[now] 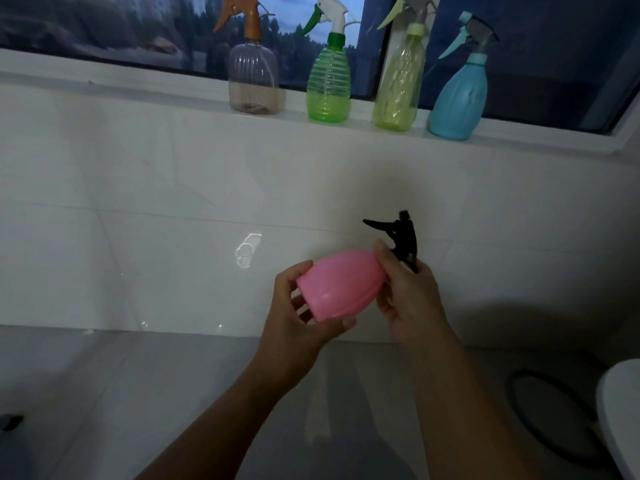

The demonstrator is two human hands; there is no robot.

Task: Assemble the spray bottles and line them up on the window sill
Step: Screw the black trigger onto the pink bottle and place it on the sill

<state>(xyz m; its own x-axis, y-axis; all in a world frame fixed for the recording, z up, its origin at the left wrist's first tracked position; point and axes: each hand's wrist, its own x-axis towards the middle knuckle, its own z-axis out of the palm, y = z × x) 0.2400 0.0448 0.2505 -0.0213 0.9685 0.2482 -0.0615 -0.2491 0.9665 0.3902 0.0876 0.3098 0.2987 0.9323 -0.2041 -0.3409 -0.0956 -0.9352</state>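
I hold a pink bottle (pixel 341 284) tilted on its side in front of the white tiled wall. My left hand (pixel 298 317) grips its base end. At the bottle's neck my right hand (pixel 407 299) grips the black trigger spray head (pixel 398 233), which sticks up and to the right; the joint between head and neck is hidden by my fingers. On the window sill (pixel 173 95) above stand several assembled spray bottles in a row: a clear one with an orange head (pixel 253 77), a green one (pixel 329 86), a yellow-green one (pixel 400 84) and a blue one (pixel 459 98).
A dark window (pixel 121 26) runs behind the sill. The tiled wall meets a grey floor below. At the lower right are a white rounded object (pixel 620 410) and a dark ring-shaped thing (pixel 550 417) on the floor. A small dark item (pixel 10 421) lies at the far left.
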